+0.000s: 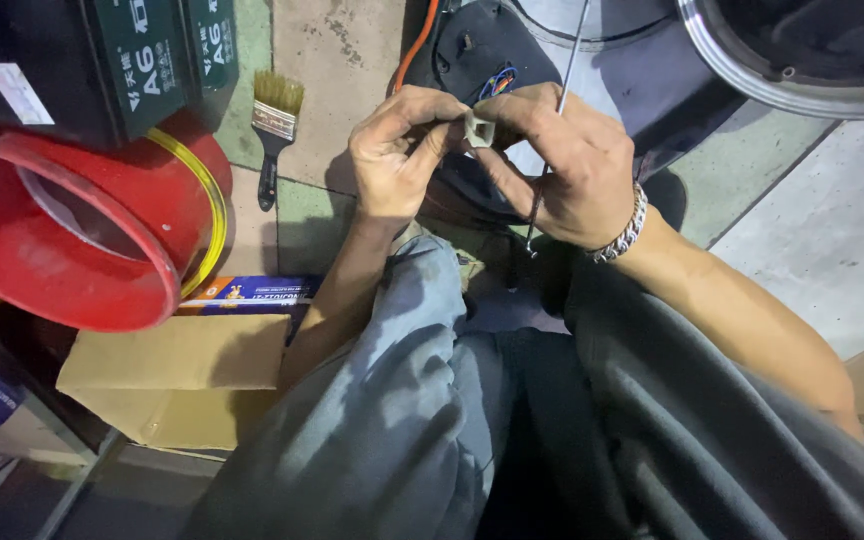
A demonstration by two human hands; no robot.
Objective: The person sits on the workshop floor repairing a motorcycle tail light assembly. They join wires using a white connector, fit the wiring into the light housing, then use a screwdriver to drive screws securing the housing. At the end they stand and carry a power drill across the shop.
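A red bucket lies tipped on the floor beside a paintbrush. The left hand and right hand pinch a small pale connector with closed fingers; the right also grips a thin metal rod, its top cut off.

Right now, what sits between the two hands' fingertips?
A small pale connector, pinched by the left hand and right hand, in the head view.

Worn concrete floor, grey slabs with patches of faded green paint. Lying on it: small paintbrush with pale bristles and black handle, bristles pointing away; red plastic drum on its side; plain brown cardboard box, beside the drum; flat blue printed carton, between drum and cardboard box.
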